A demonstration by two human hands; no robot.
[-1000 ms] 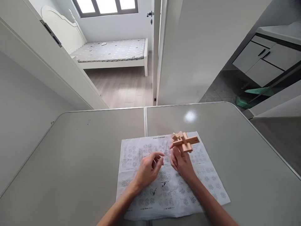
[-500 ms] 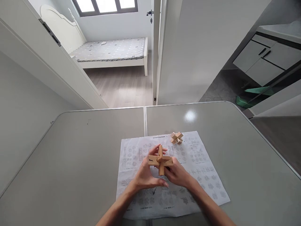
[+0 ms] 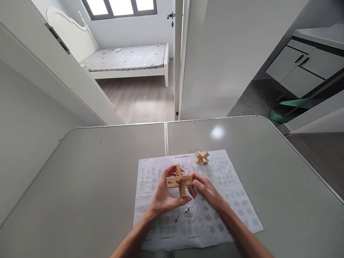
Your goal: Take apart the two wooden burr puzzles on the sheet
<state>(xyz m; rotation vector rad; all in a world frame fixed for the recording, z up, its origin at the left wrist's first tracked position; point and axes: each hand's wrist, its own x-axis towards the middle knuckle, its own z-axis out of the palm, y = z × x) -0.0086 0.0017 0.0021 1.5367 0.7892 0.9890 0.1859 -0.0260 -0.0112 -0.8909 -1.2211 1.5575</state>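
A wooden cross-shaped burr puzzle [image 3: 179,181] is held up over a printed instruction sheet [image 3: 231,200] on a grey table [image 3: 80,172]. My left hand [image 3: 164,197] wraps around the puzzle from the left and below, thumb under it and fingers behind. My right hand [image 3: 204,189] pinches the puzzle's right arm with its fingertips. A smaller wooden puzzle [image 3: 202,157] lies on the sheet's far edge, apart from both hands.
The table has a seam down its middle and rounded far corners. Beyond it a doorway opens onto a room with a bed [image 3: 129,59]. At the right stand grey cabinets [image 3: 301,68] and a green broom [image 3: 290,107] on the floor.
The right hand brought the large puzzle from the sheet's far right to the middle, and the left hand took hold of it too. The small puzzle stays on the sheet.
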